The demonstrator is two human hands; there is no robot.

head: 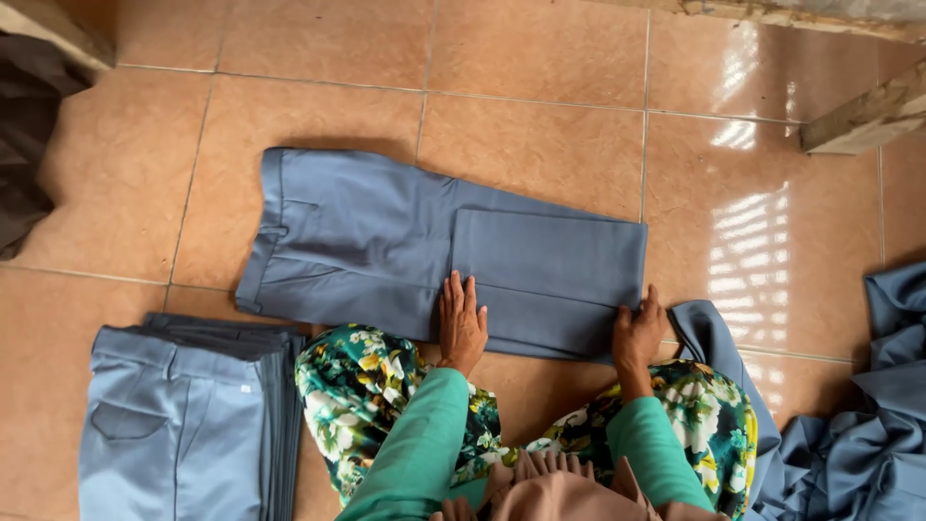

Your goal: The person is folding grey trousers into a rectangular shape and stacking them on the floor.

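Note:
A pair of grey-blue trousers (pixel 367 236) lies flat on the tiled floor, waistband to the left, with the leg ends folded back over the middle. My left hand (pixel 461 323) rests flat, fingers spread, on the near edge of the folded part. My right hand (pixel 639 333) grips the near right corner of the fold. Both arms wear green sleeves, and my knees in floral cloth sit just below the trousers.
A stack of folded grey-blue trousers (pixel 188 425) lies at the lower left. A heap of loose grey-blue garments (pixel 858 434) lies at the right. Dark cloth (pixel 24 145) hangs at the far left. A wooden plank (pixel 863 121) juts in at the upper right.

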